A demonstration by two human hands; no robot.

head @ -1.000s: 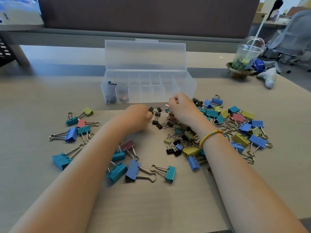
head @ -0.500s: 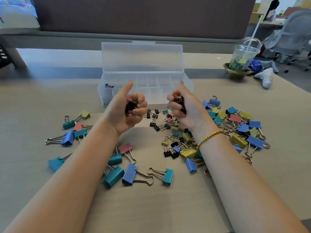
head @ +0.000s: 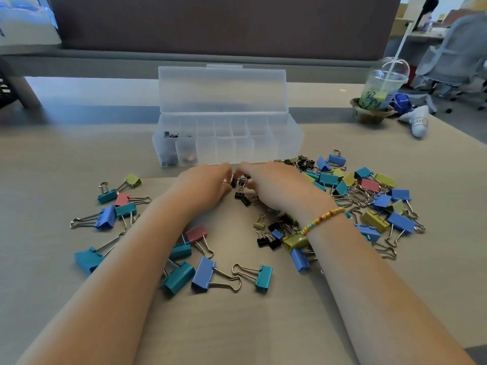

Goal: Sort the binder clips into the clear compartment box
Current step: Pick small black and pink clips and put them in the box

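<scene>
The clear compartment box (head: 287, 143) stands open at the middle of the desk with its lid upright. Its two leftmost compartments hold small clips (head: 172, 158). My left hand (head: 203, 188) and my right hand (head: 279, 188) lie knuckles-up just in front of it, fingertips nearly meeting. Both sets of fingers curl round small black binder clips (head: 239, 179) between them. More small black clips (head: 243, 199) lie just below. Large blue, teal, yellow and pink clips are spread to the left (head: 106, 217), in front (head: 203, 272) and in a heap on the right (head: 369, 196).
A lidded plastic cup with a straw (head: 384, 85) sits in a brown holder at the back right, beside a blue ball (head: 400, 101) and a white object (head: 419, 122). A dark partition (head: 224, 25) runs behind the desk. An office chair (head: 458, 56) stands far right.
Both hands were raised with black clips in curled fingers half a second ago. They have dropped to the table and come together over the small black clips.
</scene>
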